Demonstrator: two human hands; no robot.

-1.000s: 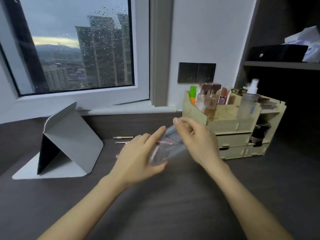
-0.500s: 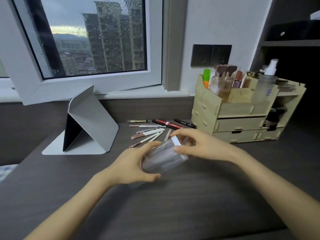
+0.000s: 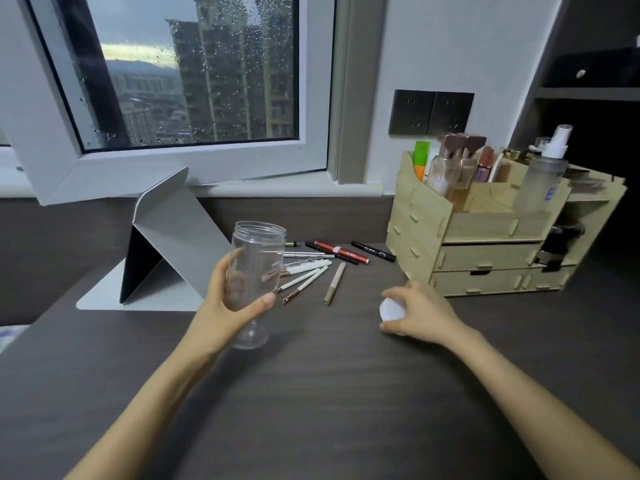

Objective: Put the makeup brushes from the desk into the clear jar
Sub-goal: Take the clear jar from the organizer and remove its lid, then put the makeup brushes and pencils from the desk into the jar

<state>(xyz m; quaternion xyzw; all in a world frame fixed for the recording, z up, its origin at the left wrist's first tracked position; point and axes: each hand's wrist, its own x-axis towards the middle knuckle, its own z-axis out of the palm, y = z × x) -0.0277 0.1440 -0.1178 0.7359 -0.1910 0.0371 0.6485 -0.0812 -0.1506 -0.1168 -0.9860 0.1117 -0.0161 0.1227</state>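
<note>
Head view, the only one: the left hand (image 3: 228, 299) wraps the jar (image 3: 256, 271) around its middle, thumb across the front, fingers (image 3: 239, 282) showing through the clear wall behind. The jar stands upright, mouth open at the top, its base at or just above the desk (image 3: 329, 393); contact cannot be told. Out to the right of that grip, the right hand (image 3: 419, 313) cups the white lid (image 3: 389, 310), fingertips curled down over it, low at the desk.

The step looks like parking the lid and readying the jar. To do it well, the lid should go down clear of the pile, and the jar should sit flat with its mouth facing up, close to the brushes (image 3: 304, 275), so each handle drops straight in.

Those brushes lie just behind and right of the jar grip, a fan of white handles among pencils (image 3: 341, 251), none in the jar yet. The organiser (image 3: 485, 237) stands beyond the lid hand.

Both forearms reach forward, the left wrist cocked up, the right turned palm-down.
</note>
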